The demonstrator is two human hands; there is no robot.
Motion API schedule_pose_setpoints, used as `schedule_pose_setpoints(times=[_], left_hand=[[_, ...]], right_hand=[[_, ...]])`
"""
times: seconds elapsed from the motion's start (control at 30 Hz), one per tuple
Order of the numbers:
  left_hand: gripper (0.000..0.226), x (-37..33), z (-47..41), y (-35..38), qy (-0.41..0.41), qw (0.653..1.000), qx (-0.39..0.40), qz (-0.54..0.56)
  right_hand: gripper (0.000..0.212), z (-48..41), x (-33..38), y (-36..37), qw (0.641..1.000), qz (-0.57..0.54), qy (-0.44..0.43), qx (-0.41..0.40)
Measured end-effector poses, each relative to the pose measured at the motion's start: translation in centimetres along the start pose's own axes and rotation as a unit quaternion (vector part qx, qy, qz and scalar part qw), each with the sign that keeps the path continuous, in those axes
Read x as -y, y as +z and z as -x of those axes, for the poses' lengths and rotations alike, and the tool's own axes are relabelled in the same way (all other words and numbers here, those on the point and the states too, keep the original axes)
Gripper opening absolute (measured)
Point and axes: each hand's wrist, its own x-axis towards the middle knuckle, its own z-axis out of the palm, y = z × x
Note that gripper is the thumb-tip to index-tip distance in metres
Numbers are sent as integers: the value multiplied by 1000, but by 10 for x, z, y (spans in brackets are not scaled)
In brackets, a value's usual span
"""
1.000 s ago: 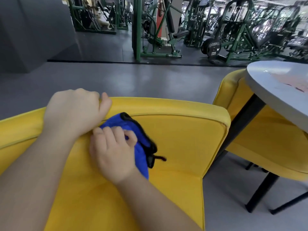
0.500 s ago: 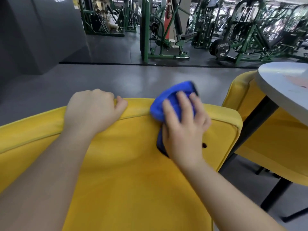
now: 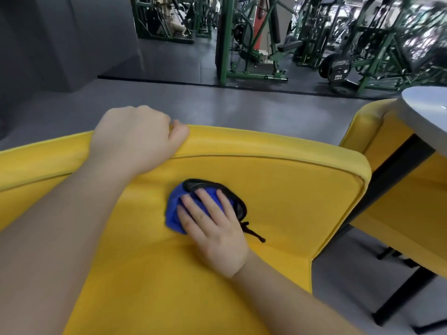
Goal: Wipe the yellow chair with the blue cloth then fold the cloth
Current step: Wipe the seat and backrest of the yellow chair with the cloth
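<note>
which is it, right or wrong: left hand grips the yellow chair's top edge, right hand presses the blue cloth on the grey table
Wrong: the head view shows the right hand pressing the blue cloth on the yellow chair, not the table.

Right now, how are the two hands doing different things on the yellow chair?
The left hand curls its fingers over the top edge of the yellow chair, while the right hand lies flat with straight fingers. The left hand touches the chair bare; the right hand presses the blue cloth against it. The left hand sits higher, the right hand lower. Both rest on the same chair.
</note>
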Motion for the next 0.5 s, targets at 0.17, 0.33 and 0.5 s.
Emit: schedule_pose_setpoints(times=[0.17, 0.33, 0.5], left_hand=[[52, -1, 1, -1, -2, 1000, 15, -8], [56, 5, -2, 7, -2, 1000, 12, 1], [62, 4, -8, 7, -5, 997, 66, 28]], right_hand=[[28, 40, -37, -8, 967, 45, -212, 133], [27, 76, -100, -73, 947, 122, -195, 222], [22, 40, -129, -140, 983, 179, -3, 48]])
